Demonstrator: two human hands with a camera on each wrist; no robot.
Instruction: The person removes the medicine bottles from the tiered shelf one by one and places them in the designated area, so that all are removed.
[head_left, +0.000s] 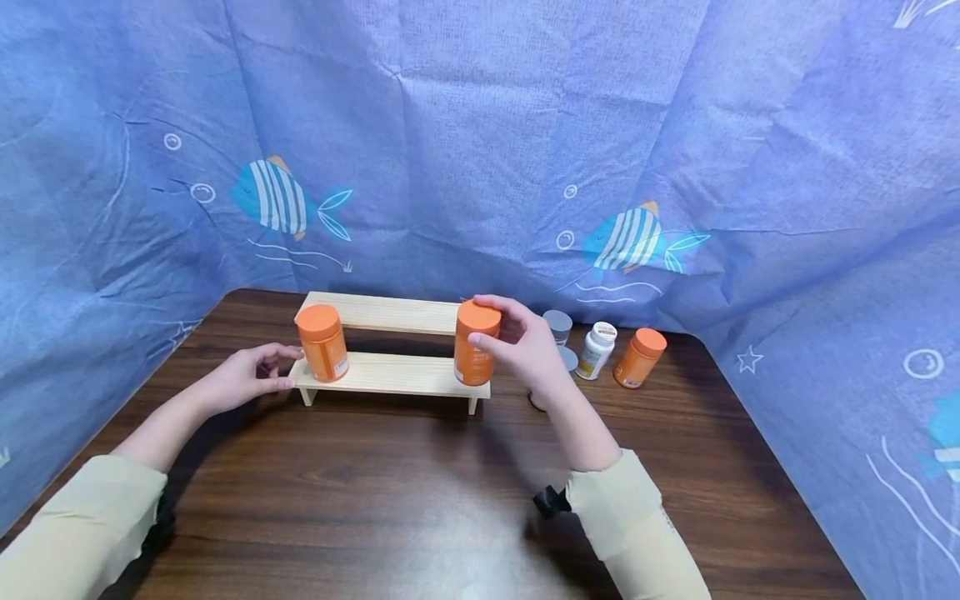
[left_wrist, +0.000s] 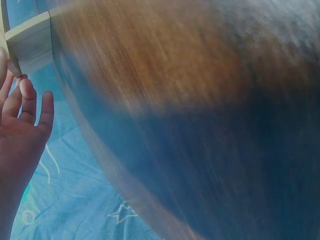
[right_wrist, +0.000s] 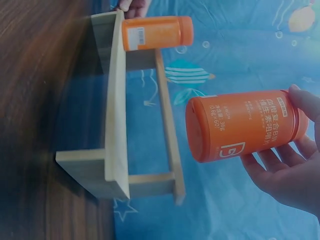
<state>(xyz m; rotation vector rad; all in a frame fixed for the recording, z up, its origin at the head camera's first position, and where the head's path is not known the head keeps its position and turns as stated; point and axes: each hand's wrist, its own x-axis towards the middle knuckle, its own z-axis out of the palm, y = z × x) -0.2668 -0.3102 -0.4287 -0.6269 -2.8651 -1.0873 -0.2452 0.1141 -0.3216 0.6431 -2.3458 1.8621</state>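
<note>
A two-step wooden shelf (head_left: 393,372) stands on the table. My left hand (head_left: 243,379) is at the left end of its lower board, fingers bent and thumb gripping the board's edge; in the left wrist view the fingertips meet the wood (left_wrist: 32,42). One orange bottle (head_left: 323,343) stands upright on the left of the lower board. My right hand (head_left: 528,346) grips a second orange bottle (right_wrist: 245,125) near its lid, thumb on one side and fingers on the other. This bottle hangs above the lower board's right end, apart from it in the right wrist view.
Right of the shelf stand a white bottle (head_left: 597,350), another orange bottle (head_left: 640,358) and grey-lidded containers (head_left: 557,323), partly hidden by my right hand. Blue fish-print cloth (head_left: 480,150) hangs behind the dark wood table (head_left: 360,483).
</note>
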